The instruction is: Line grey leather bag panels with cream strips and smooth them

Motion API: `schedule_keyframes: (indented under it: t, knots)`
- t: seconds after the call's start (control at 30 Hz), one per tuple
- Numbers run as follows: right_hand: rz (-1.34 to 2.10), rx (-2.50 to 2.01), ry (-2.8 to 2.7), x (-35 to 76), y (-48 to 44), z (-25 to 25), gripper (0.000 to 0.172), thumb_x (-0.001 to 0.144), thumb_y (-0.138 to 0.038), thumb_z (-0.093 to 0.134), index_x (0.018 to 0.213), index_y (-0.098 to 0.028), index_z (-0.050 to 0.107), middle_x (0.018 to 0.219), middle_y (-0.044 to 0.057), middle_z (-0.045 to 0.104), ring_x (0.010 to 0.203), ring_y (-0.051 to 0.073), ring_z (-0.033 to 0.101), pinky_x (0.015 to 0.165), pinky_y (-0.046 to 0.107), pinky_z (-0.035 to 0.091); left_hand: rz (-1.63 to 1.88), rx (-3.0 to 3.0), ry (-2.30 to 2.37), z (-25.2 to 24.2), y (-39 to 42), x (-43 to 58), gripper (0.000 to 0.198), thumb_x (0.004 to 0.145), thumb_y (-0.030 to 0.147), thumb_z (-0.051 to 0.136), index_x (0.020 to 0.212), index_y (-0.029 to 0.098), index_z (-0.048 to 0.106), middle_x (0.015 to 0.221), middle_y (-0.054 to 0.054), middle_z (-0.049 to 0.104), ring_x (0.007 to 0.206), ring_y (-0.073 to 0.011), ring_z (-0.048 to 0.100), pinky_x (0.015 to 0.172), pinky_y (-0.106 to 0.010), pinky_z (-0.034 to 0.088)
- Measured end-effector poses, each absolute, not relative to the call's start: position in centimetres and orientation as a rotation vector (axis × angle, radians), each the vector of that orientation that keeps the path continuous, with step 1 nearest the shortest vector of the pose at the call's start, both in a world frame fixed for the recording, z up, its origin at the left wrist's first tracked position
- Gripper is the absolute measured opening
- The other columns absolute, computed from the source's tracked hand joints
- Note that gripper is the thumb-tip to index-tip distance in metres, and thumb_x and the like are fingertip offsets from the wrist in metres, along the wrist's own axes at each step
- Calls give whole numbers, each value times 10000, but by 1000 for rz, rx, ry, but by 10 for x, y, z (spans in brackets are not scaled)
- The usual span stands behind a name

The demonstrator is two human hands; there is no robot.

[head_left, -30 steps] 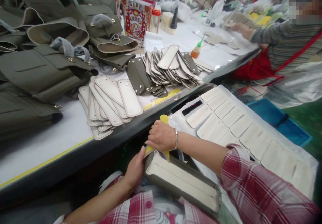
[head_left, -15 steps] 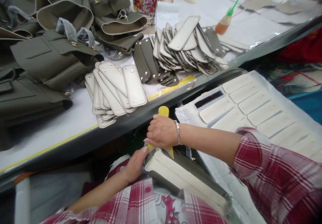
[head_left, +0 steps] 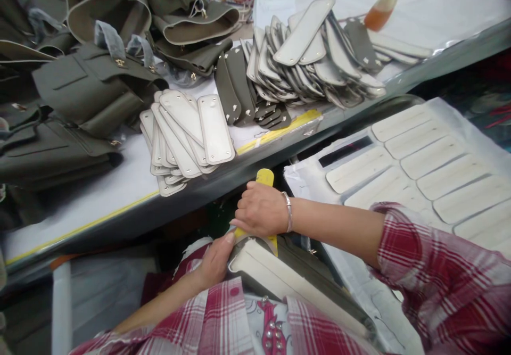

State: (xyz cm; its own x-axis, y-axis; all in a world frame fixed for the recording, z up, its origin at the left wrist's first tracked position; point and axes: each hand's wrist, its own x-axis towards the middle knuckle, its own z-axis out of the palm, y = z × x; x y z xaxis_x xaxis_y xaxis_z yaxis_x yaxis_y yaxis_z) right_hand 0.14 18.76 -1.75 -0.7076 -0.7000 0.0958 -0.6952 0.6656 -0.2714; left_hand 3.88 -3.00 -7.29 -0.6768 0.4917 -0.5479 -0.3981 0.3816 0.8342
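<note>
Olive and cream, the bag (head_left: 303,290) lies just in front of the shirt (head_left: 219,312), beside the table (head_left: 85,232). From my remote post I see the right hand (head_left: 261,209) closed round the yellow tool (head_left: 265,177); the left hand (head_left: 215,259) sits at the bag's near-left end, its grip hidden from me. I'd brace that end and press evenly. The bag's long axis runs diagonally, from the hands toward lower right; the tool's rounded tip points away from the body.

White worktable (head_left: 93,198) | yellow strip (head_left: 82,228) along front edge | dark space (head_left: 175,227) beneath | glints at right
</note>
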Motion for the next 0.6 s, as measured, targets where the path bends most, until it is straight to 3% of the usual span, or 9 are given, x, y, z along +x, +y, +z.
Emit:
schedule_keyframes:
  t: [0.13,0.37,0.6]
  knots:
    - [-472,-1075,2892,11,188,-20,559,949,-406,226,697,-149,654,667,71,646,632,149,517,647,330,197,1358,311,1957,-63,-21,36,492,880,505,337,1016,155,656,1007,-81,665,988,-261,567,943,-372,416]
    - [-427,-747,2892,29,188,-19,556,955,-403,209,756,-142,659,748,89,669,686,172,557,654,332,205,1434,448,1935,-60,-13,31,475,915,427,313,1225,140,533,1302,-74,517,1236,-226,420,1092,-347,258]
    - [-382,-348,2926,61,186,-15,525,959,-406,231,770,-161,656,733,77,672,675,183,581,644,332,229,1366,600,1714,-46,-1,15,450,913,426,344,1237,154,497,1315,-75,493,1205,-242,433,1044,-330,299]
